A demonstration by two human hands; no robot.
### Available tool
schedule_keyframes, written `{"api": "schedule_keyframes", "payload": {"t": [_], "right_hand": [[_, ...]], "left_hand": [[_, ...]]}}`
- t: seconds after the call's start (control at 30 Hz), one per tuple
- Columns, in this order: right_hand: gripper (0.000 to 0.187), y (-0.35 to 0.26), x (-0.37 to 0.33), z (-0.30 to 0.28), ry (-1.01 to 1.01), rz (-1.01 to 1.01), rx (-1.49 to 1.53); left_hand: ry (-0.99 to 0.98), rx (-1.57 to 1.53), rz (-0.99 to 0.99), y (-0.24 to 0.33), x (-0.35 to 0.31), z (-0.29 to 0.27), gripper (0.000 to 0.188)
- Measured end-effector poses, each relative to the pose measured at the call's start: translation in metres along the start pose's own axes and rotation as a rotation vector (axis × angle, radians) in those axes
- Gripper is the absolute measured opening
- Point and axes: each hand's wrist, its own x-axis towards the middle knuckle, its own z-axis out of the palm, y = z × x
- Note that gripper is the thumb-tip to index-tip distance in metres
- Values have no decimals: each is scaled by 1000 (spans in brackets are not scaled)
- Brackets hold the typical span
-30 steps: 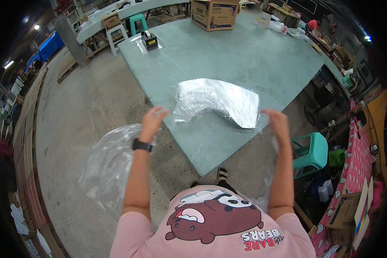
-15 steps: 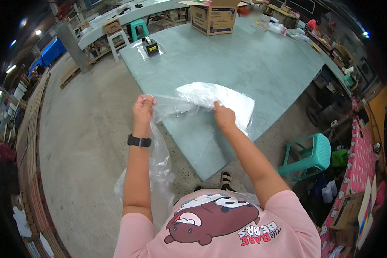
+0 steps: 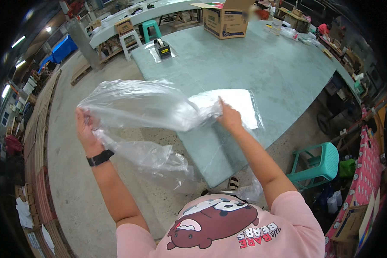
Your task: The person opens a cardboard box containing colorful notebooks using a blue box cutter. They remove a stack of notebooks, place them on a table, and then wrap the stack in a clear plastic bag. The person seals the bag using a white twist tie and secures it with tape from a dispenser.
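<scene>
At the left, the left hand (image 3: 87,129) was held above the floor (image 3: 71,185), apart from the tabletop (image 3: 292,64), its grip closed on one end of the clear film (image 3: 133,103). A black band (image 3: 100,158) was worn on that wrist. From the grip the film was stretched rightward, loosely puffed, across the edge of the tabletop, and a slack length was draped below it. Behind the film, a white stool (image 3: 130,40) and a tape dispenser (image 3: 162,48) were seen, the dispenser set on the tabletop's far left corner. Farther right, a box (image 3: 225,22) was placed near the far edge, its flaps opened. The film was gathered at the right hand (image 3: 231,118), by whose grip that end was pinched above the tabletop. A silvery sheet (image 3: 246,103) was laid just beside that hand; whether it was touched could not be told. At the far right, a green stool (image 3: 320,165) was positioned near the tabletop, beside a pink cloth (image 3: 364,167).
</scene>
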Motion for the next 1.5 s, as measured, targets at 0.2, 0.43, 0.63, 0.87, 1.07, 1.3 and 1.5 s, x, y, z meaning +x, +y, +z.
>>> {"api": "schedule_keyframes", "payload": {"t": [0.2, 0.43, 0.63, 0.87, 1.07, 1.3, 1.5], "right_hand": [[39, 15, 12, 49, -119, -180, -75], [55, 3, 21, -35, -502, -174, 180], [68, 68, -81, -138, -733, -258, 1377], [16, 215, -214, -213, -160, 214, 1598], [10, 348, -292, -260, 257, 571, 1700], [26, 445, -300, -288, 5, 444, 1087], [42, 532, -231, -273, 33, 567, 788]], "left_hand": [[565, 480, 961, 90, -6, -73, 22], [-126, 491, 624, -10, -110, 70, 13], [-962, 318, -95, -84, -242, 192, 12], [-1345, -3, -420, -109, -443, 322, 13], [-1429, -9, -75, -127, -583, 420, 45], [-1527, 27, -170, -184, -605, 533, 30], [-1808, 101, -418, -250, -605, 636, 38]]}}
